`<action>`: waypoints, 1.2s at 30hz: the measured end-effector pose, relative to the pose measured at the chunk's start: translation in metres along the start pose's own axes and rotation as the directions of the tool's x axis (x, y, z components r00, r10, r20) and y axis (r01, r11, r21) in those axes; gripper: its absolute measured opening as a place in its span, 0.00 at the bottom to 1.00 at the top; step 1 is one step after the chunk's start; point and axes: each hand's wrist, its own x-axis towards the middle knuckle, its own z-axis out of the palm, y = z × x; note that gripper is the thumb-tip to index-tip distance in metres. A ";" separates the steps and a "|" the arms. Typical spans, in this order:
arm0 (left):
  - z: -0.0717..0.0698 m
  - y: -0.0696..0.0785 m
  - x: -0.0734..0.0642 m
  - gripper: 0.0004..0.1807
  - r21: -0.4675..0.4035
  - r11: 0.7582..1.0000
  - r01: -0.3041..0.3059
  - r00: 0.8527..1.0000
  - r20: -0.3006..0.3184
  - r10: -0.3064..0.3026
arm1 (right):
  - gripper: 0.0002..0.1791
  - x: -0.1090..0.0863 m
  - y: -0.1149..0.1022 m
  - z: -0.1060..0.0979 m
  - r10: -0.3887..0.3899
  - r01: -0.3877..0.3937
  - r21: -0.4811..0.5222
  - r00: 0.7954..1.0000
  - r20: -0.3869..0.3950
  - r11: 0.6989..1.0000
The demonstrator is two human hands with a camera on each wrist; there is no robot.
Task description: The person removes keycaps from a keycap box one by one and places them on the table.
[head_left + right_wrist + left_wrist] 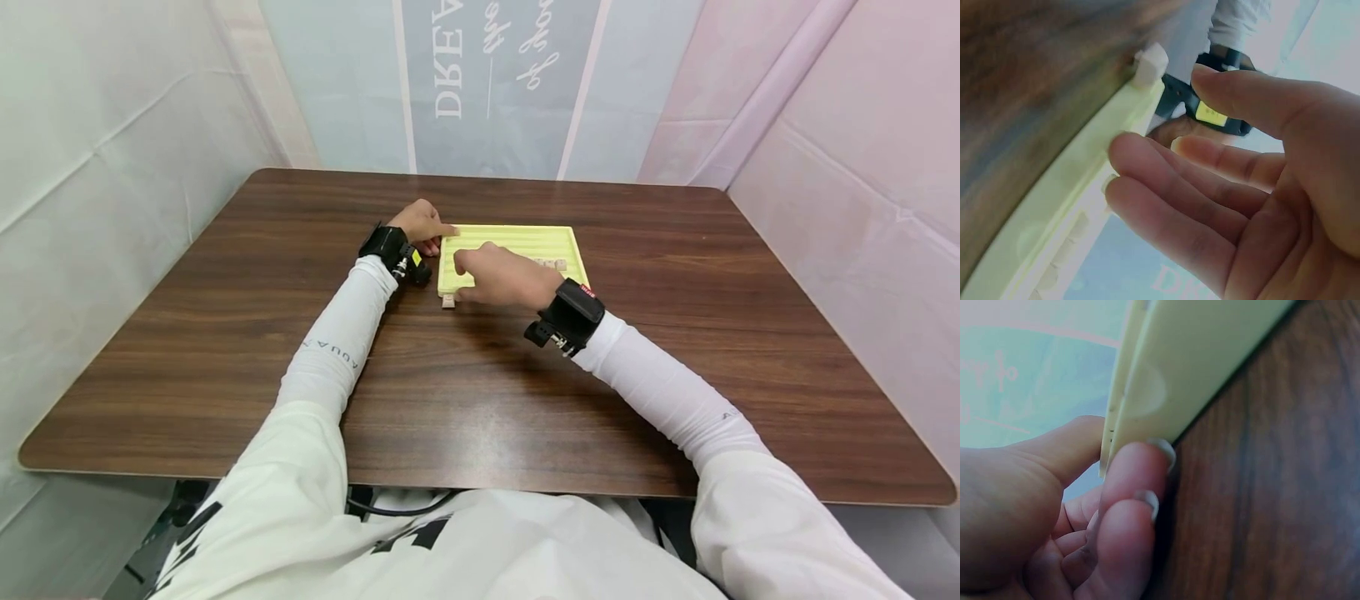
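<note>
A pale yellow ridged tray point(517, 242) lies on the table. My left hand point(420, 223) grips its far left corner, thumb over the rim and curled fingers against the side wall, as the left wrist view shows. Over the tray's front left part hovers my right hand point(504, 275), thumb apart from the loosely bent fingers, nothing held. A small light block point(448, 301) sits at the front left corner, just outside the rim; the right wrist view shows this block point(1151, 65) too. Several small light blocks point(551, 264) stand in a row on the tray, partly hidden behind my right hand.
The brown wooden table point(225, 358) extends widely around the tray. A printed curtain point(495, 92) hangs behind its far edge, with pale fabric walls at both sides. Each wrist carries a black strapped camera point(570, 317).
</note>
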 end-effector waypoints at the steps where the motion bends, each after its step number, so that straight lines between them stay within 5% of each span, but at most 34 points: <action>1: 0.000 0.001 -0.001 0.18 -0.006 1.000 -0.004 1.000 -0.003 0.004 | 0.19 -0.001 0.001 -0.001 0.002 -0.002 -0.004 1.000 -0.003 1.000; 24: 0.000 0.002 -0.002 0.17 0.020 1.000 -0.016 1.000 0.011 0.016 | 0.28 -0.030 0.049 -0.033 0.181 -0.183 0.069 0.983 0.043 0.981; 36: 0.002 0.001 0.000 0.18 0.017 1.000 0.000 1.000 0.012 0.000 | 0.25 -0.041 0.071 -0.042 0.209 -0.213 0.094 0.977 0.053 0.973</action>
